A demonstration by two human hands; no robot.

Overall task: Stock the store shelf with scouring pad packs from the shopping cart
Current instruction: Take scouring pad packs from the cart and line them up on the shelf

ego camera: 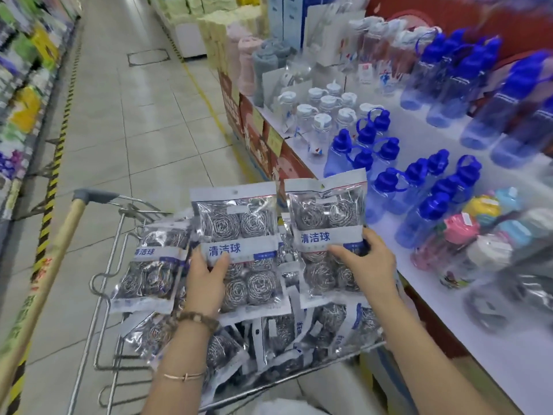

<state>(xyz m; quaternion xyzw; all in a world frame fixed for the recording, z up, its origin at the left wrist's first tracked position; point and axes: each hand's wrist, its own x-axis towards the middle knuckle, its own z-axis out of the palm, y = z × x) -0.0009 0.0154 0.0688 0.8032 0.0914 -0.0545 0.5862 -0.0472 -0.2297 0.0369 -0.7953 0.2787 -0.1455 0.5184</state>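
Observation:
My left hand [206, 280] grips a clear pack of steel scouring pads [239, 223] with a white and blue label, held upright above the cart. My right hand [365, 262] holds a second, matching pack [326, 211] just to the right, close to the shelf's edge. Below both hands the wire shopping cart [104, 298] is filled with several more scouring pad packs [149, 265] lying in a loose heap. The white store shelf [508, 339] runs along the right side.
Blue-capped water bottles [431, 193] and white-capped clear bottles [323, 115] stand on the shelf, with colourful small items [466, 235] nearer me. A wooden handle [51, 265] leans at the left of the cart. The tiled aisle floor [134, 115] stretches ahead; stocked shelves line the far left.

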